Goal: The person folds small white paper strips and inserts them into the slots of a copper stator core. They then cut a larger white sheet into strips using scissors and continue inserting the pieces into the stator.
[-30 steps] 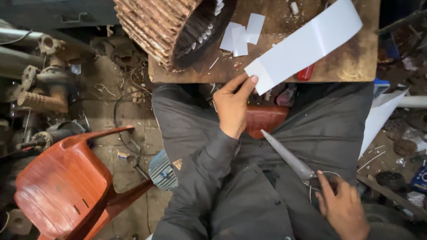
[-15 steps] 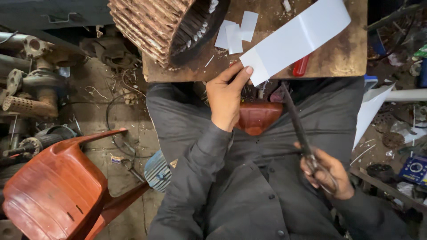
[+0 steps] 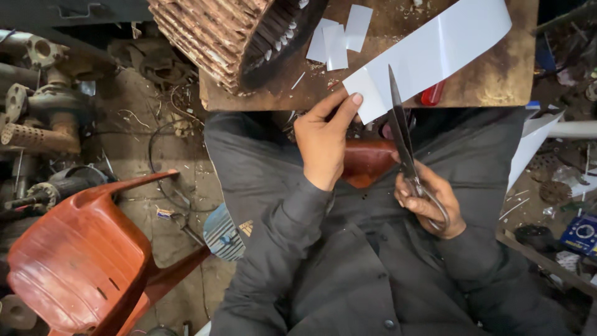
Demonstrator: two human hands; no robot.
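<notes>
My left hand (image 3: 324,140) pinches the near end of a long white paper strip (image 3: 435,53) that lies across a worn wooden board (image 3: 485,87). My right hand (image 3: 429,202) grips the loops of large metal scissors (image 3: 401,134), whose blades point away from me and lie over the strip's near end, close to my left thumb. Three small cut white paper pieces (image 3: 337,38) rest on the board beside a big cylindrical motor core with copper windings (image 3: 230,31). A red marker (image 3: 432,94) peeks out from under the strip.
An orange plastic chair (image 3: 81,249) stands at lower left. Metal pump parts and pipes (image 3: 43,112) clutter the dirty floor to the left. Scrap, a white pipe (image 3: 572,129) and a blue box (image 3: 578,233) lie at right.
My right hand has lifted the scissors from my lap up to the strip's near end. My left hand has kept hold of the strip.
</notes>
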